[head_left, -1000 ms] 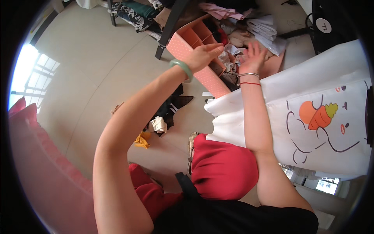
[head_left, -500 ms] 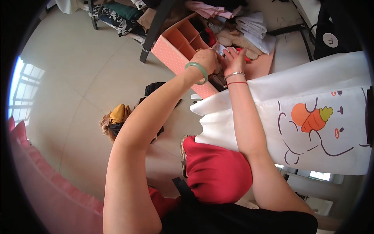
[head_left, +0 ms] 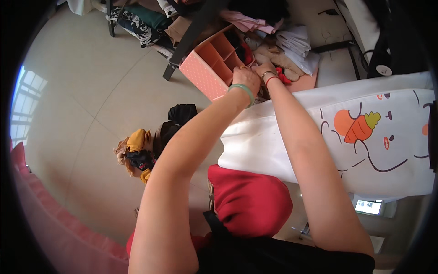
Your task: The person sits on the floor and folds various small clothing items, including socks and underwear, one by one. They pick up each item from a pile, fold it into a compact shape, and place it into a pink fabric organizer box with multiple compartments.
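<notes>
Pink dotted box (head_left: 203, 75) at top ctr, set at a slant w/ its dividers showing, and both hands are right at its near R end: L hand (head_left: 246, 78) and R hand (head_left: 265, 69) close tog., fingers bent in narrow, can't tell what, if anything, they hold. Tan fluffy cloth (head_left: 280, 58) lies just past R hand, white cloth (head_left: 251, 141) w/ carrot print spreads under R forearm, and over L of the L forearm there's yellow cloth (head_left: 138, 140) and black cloth (head_left: 182, 113) on the floor.
</notes>
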### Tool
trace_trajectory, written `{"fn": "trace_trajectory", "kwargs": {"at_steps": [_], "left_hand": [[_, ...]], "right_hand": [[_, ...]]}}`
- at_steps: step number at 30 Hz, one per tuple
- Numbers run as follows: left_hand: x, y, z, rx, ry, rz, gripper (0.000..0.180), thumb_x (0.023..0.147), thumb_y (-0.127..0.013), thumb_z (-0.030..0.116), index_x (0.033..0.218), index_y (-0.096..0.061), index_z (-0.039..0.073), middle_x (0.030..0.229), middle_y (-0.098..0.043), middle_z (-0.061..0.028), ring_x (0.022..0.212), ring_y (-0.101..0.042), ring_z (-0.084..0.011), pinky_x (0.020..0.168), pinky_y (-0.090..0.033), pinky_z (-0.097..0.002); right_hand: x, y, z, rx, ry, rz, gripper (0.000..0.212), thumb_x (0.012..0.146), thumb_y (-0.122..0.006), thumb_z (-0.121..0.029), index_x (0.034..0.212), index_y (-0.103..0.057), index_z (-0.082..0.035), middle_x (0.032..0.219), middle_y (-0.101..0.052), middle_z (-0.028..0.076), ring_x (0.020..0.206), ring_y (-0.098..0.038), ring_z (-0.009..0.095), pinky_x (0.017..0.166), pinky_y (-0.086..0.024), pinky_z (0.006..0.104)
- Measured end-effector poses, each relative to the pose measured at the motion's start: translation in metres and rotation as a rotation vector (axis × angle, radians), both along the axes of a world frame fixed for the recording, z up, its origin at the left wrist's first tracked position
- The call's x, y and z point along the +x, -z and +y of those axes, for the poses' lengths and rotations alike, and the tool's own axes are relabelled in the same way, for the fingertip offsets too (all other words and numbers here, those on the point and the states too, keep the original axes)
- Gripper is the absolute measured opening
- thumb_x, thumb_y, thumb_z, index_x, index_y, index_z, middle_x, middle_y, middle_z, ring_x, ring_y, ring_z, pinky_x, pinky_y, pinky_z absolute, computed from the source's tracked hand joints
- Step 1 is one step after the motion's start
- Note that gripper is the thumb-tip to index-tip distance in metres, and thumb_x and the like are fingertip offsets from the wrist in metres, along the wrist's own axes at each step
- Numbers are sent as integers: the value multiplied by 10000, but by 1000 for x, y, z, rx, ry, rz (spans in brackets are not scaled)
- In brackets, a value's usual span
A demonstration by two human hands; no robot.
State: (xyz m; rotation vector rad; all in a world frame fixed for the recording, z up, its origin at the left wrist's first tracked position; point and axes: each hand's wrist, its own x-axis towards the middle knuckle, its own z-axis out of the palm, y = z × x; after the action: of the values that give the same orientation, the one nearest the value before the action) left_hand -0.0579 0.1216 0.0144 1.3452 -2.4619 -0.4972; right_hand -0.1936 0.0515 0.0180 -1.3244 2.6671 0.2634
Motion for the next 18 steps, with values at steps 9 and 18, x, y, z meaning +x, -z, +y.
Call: {"fn": "trace_trajectory", "kwargs": {"at_steps": [9,18], "left_hand": [[-6,-5,10,-93,-76,-131,363,815,-575,207,1133,-591,33,1072,-616,-73,995,-574,-202,786,-377,-326],[-19,-13,4,64,-19,-276,374,837,-563,246,1161,-613,67,1116,-624,-73,989,-580,-202,758,-340,-374]], "right_hand": [[-32,25,-17,67,-105,-106,613,679,-721,-476,1086,-657,-22,1114,-648,176,1032,-619,306,875,-467,382],[-40,42,-37,178,-53,-223,628,663,-759,-418,1140,-632,-30,1173,-628,163,1111,-591,241,932,-455,332]]}}
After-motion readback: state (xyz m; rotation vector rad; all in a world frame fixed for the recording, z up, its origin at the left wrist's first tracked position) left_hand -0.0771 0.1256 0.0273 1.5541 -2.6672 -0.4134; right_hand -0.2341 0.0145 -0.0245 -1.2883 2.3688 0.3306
